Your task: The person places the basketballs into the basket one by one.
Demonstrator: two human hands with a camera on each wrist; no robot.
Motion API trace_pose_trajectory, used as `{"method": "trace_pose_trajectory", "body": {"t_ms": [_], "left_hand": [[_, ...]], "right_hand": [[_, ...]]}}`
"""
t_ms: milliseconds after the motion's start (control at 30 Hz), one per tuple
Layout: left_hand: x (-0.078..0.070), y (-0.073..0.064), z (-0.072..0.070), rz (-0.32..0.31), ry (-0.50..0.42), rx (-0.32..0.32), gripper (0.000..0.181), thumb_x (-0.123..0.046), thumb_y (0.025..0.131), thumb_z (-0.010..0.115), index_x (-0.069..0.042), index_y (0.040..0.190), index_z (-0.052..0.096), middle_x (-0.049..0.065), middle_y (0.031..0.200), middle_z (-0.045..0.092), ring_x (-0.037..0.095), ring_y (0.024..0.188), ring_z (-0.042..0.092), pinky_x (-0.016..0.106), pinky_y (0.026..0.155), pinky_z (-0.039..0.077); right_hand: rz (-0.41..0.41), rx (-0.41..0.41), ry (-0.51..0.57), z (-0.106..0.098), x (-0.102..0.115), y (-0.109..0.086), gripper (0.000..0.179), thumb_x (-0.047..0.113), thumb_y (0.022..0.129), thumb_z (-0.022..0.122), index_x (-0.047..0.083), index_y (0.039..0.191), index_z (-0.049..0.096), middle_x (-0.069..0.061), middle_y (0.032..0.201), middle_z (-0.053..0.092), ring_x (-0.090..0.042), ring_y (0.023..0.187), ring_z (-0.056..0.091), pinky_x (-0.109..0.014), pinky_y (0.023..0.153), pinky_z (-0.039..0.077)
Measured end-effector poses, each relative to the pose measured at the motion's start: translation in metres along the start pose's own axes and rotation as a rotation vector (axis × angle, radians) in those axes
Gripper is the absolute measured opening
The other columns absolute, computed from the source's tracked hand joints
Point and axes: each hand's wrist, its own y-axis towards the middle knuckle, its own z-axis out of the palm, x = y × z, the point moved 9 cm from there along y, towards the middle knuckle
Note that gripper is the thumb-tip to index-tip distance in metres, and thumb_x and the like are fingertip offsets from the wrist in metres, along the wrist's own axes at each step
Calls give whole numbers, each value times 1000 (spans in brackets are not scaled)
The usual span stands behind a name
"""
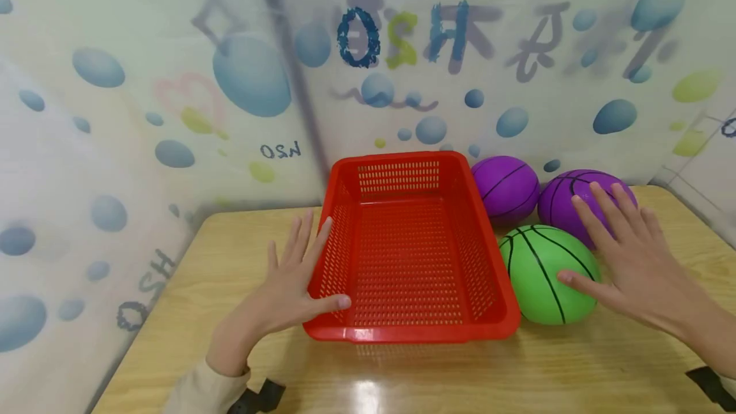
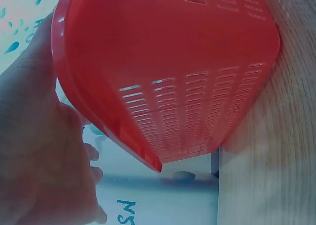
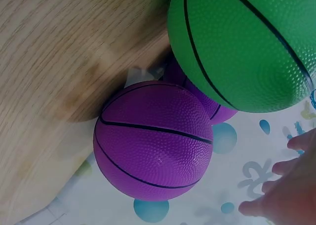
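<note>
A red perforated plastic basket [image 1: 402,254] stands on the table with nothing inside it. Over its left rim my left hand [image 1: 287,286] is spread, fingers straight and thumb reaching across the near left corner. In the left wrist view that hand [image 2: 44,146] is beside the basket's rim [image 2: 60,32]. My right hand [image 1: 638,260] is held with fingers spread above a green ball [image 1: 546,280] with black basketball lines. Its fingers overlap a purple ball [image 1: 575,193] behind, and they grip nothing. Another purple ball [image 1: 506,187] sits against the basket's far right side.
The wooden table [image 1: 230,260] backs onto a pale wall sheet [image 1: 345,126] printed with blue and green drops and lettering. A second sheet borders the left side. The three balls lie close together, right of the basket. Dark straps [image 1: 259,398] show near the wrists.
</note>
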Motion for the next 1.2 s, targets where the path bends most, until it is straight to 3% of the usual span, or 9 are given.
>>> {"method": "trace_pose_trajectory", "body": {"t_ms": [200, 367, 500, 700, 900, 1067, 1133, 1200], "left_hand": [[6, -8, 8, 3, -56, 46, 108, -63, 63, 58, -24, 137, -11, -3, 140, -21, 20, 127, -14, 57, 92, -11], [11, -18, 17, -15, -118, 88, 116, -65, 57, 62, -20, 138, -7, -3, 141, -18, 19, 128, -9, 57, 92, -8], [15, -25, 26, -55, -172, 139, 116, -63, 58, 64, -18, 138, -8, -4, 141, -13, 16, 128, -6, 58, 91, -6], [20, -24, 33, -64, -236, 198, 119, -61, 58, 65, -17, 137, -11, -2, 142, -9, 15, 128, -5, 60, 92, -2], [17, -18, 28, 28, -273, 202, 129, -55, 51, 73, -14, 136, -16, 3, 142, -13, 20, 128, -6, 64, 89, -1], [14, -14, 27, 43, -280, 228, 133, -54, 49, 74, -13, 134, -20, 5, 141, -18, 22, 127, -10, 61, 91, -2], [14, -13, 27, 34, -286, 229, 133, -54, 49, 74, -14, 134, -20, 4, 141, -18, 22, 127, -9, 61, 91, -2], [13, -11, 26, 29, -285, 222, 133, -55, 49, 74, -16, 135, -19, 3, 141, -18, 22, 127, -9, 62, 91, -1]], "right_hand": [[-79, -7, 72, 4, 12, -2, 99, 54, 63, 64, 8, 138, 17, -11, 143, 4, -31, 127, -1, -47, 99, -3], [-82, 73, 174, 12, 23, -10, 102, 49, 56, 72, 11, 137, 22, -9, 142, 12, -26, 128, 8, -25, 101, 5], [-69, 150, 163, 23, 30, -16, 107, 55, 52, 72, 13, 137, 22, -7, 140, 16, -21, 127, 13, -10, 92, 4], [-102, 118, 132, 28, 31, -9, 120, 58, 43, 74, 10, 137, 17, -11, 136, 24, -21, 120, 25, -3, 88, 6], [-96, 96, 147, 32, 25, -4, 128, 54, 37, 78, 8, 137, 15, -13, 135, 24, -24, 119, 27, -7, 91, 8], [-98, 50, 151, 30, 22, -2, 126, 50, 34, 80, 5, 135, 21, -16, 129, 29, -28, 111, 33, -10, 93, 11], [-98, 34, 145, 30, 21, -1, 123, 49, 34, 79, 4, 134, 24, -16, 126, 32, -28, 108, 35, -14, 93, 18], [-91, 24, 153, 29, 20, 1, 121, 47, 34, 80, 3, 133, 26, -17, 124, 34, -29, 105, 36, -25, 89, 29]]}}
